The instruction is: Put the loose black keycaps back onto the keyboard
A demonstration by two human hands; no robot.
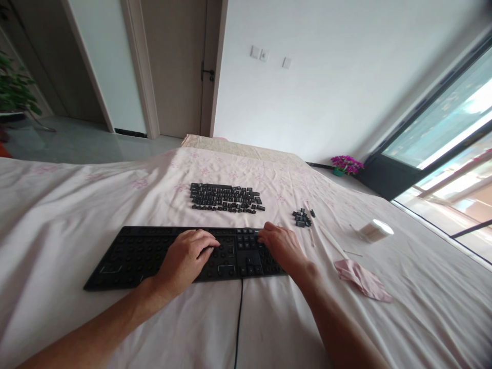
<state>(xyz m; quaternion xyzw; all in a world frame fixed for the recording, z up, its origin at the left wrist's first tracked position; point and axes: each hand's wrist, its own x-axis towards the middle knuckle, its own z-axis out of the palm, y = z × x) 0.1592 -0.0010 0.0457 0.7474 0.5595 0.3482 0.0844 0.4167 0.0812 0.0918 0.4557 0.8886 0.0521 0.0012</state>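
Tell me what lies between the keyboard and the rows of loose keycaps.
Only bare bedsheet separates the keyboard from the keycap rows, seen in the head view.

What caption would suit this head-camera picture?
Left hand and right hand rest on a black keyboard on a pink sheet; loose keycaps lie beyond.

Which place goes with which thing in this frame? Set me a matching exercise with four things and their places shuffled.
Things:
1. keyboard
2. keycap rows
3. pink cloth
4. purple flowers

Places:
A. crumpled, to the right of the right hand
B. by the window
C. under the left hand and the right hand
D. laid out beyond the keyboard

Pairs: 1-C, 2-D, 3-A, 4-B
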